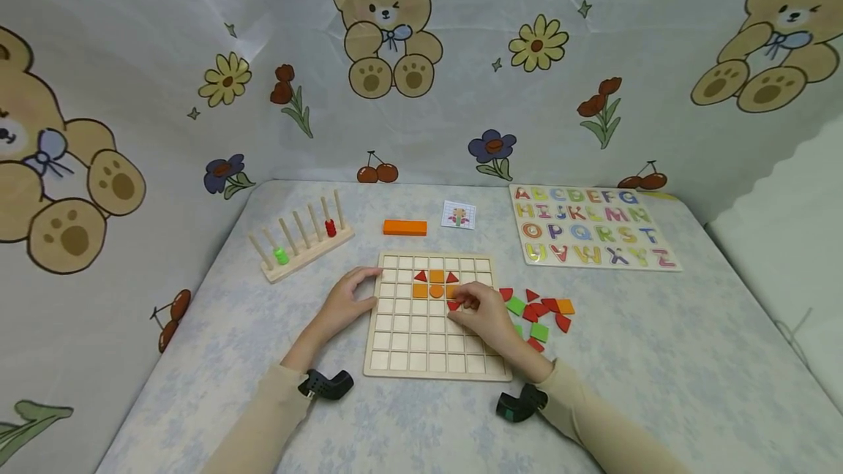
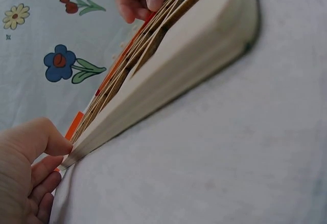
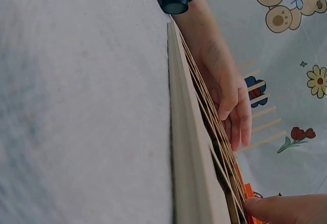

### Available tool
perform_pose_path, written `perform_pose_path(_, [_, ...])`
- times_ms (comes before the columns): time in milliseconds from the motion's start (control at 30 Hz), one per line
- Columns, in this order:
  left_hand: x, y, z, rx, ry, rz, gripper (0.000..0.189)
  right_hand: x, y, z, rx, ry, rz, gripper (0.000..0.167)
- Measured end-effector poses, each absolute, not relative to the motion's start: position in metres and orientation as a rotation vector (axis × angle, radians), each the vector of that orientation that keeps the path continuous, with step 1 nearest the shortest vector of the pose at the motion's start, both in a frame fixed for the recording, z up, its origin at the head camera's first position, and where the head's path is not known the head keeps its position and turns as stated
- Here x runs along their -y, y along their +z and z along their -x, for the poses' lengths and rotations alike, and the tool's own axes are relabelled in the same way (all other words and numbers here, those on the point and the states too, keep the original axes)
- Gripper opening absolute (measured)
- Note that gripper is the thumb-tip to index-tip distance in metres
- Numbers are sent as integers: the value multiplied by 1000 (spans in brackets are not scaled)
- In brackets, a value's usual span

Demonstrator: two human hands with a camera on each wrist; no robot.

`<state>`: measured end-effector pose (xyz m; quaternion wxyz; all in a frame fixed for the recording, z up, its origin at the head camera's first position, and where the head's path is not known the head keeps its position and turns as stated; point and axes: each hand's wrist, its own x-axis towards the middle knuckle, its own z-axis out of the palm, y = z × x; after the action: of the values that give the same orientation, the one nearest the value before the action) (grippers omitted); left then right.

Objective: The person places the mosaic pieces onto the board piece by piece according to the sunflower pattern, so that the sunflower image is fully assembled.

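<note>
A square, pale wooden grid board (image 1: 435,376) is touched along its left edge by the relaxed, ungrasping left hand (image 1: 344,303), presumably for steadiness, while a small red piece (image 1: 452,306) is pinched over it by the right hand (image 1: 486,313), fingers curled, apparently for exact alignment.

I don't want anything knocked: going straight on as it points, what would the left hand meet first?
Most likely the board: its left edge lies right at the left hand, which seems to touch it. Whether the hand would push or ride over it is unclear.
</note>
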<state>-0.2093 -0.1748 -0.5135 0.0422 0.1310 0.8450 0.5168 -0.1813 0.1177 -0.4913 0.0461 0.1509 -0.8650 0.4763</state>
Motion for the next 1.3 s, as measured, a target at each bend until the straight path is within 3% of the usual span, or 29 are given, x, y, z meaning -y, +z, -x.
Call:
perform_pose_path(467, [174, -513, 207, -2572, 1588, -406, 51, -131, -484, 180, 2630, 1510, -457, 23])
perform_pose_path(700, [173, -512, 208, -2589, 1574, -399, 51, -198, -473, 179, 2669, 1394, -406, 22])
perform_pose_path(967, [175, -511, 208, -2593, 1565, -391, 50, -286, -477, 171, 2876, 1270, -279, 35])
perform_pose_path(1300, [174, -511, 208, -2579, 1574, -383, 50, -312, -493, 173, 2873, 1294, -255, 37])
